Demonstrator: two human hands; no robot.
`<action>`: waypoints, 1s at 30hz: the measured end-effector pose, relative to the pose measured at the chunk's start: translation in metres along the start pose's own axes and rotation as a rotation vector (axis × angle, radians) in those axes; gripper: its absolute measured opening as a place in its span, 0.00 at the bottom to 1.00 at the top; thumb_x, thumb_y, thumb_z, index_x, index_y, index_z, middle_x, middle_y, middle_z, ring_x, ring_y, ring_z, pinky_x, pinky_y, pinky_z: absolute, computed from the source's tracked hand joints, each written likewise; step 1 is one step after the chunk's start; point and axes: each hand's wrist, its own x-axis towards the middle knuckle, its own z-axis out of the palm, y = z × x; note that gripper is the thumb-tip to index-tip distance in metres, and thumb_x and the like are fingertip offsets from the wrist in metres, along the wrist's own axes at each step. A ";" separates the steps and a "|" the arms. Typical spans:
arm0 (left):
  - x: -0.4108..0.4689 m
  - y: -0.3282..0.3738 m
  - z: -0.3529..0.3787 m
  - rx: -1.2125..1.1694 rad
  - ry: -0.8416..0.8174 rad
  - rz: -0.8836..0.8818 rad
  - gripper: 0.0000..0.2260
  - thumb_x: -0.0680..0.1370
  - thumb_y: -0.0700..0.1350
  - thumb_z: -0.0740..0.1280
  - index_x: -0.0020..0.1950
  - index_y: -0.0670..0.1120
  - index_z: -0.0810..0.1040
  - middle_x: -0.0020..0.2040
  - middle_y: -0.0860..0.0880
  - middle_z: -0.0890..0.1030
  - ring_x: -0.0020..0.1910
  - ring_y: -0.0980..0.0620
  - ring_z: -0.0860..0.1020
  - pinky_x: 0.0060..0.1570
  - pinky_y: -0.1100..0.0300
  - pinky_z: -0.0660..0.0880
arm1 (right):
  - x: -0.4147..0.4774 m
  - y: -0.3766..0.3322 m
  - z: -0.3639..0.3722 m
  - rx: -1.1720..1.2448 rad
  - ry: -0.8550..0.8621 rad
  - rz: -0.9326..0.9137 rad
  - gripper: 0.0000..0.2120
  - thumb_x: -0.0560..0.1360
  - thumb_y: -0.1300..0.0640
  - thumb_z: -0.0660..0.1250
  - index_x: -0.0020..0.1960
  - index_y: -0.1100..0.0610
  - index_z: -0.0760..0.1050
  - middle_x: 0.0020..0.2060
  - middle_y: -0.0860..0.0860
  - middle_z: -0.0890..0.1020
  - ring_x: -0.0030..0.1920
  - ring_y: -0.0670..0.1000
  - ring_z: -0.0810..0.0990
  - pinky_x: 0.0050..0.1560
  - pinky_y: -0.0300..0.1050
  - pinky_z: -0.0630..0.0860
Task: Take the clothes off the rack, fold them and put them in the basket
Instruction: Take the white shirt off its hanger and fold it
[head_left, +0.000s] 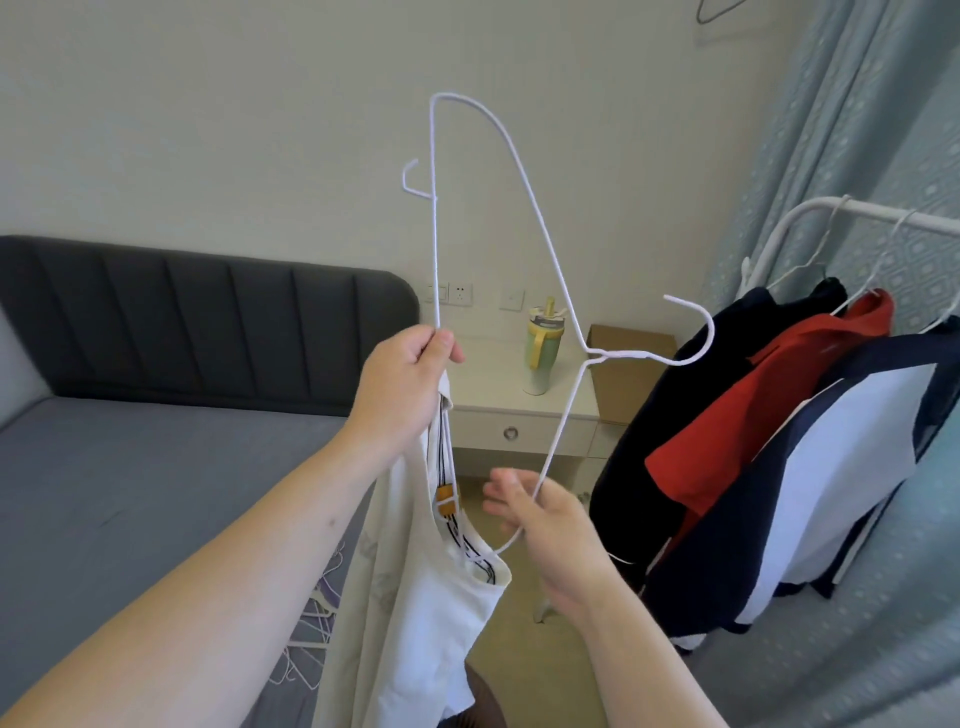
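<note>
A few bare hangers (311, 618) lie on the bed (130, 467). The left hand (410, 384) pinches the straight bar of a wire hanger (595, 355) together with the collar of the white shirt (415, 597), which hangs limp below; the hanger's lower end sits inside the neckline. The right hand (545, 519), blurred, is at that lower end; I cannot tell whether it grips. The shirt looks light and soft, best taken by both shoulders for folding. On the rack (810, 208), 3 garments hang. No basket shows.
</note>
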 end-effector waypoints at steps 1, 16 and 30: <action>0.001 0.001 -0.002 -0.001 0.011 0.000 0.15 0.84 0.47 0.58 0.46 0.43 0.81 0.48 0.33 0.79 0.41 0.46 0.75 0.33 0.76 0.70 | -0.001 0.003 0.001 -0.009 -0.021 0.028 0.08 0.82 0.53 0.65 0.59 0.52 0.79 0.53 0.50 0.86 0.53 0.48 0.85 0.60 0.50 0.79; 0.000 -0.030 -0.037 -0.026 0.211 -0.125 0.14 0.85 0.46 0.57 0.47 0.46 0.80 0.32 0.49 0.71 0.28 0.62 0.71 0.31 0.70 0.68 | 0.003 0.012 0.025 0.086 -0.121 0.176 0.12 0.86 0.57 0.56 0.56 0.64 0.74 0.53 0.66 0.82 0.48 0.61 0.86 0.55 0.54 0.83; -0.004 -0.096 -0.076 0.038 0.069 -0.400 0.26 0.78 0.49 0.69 0.73 0.49 0.65 0.49 0.46 0.80 0.40 0.59 0.78 0.32 0.71 0.69 | 0.031 0.019 0.081 -0.141 0.199 -0.011 0.10 0.86 0.54 0.53 0.62 0.49 0.72 0.38 0.52 0.81 0.28 0.49 0.73 0.28 0.41 0.72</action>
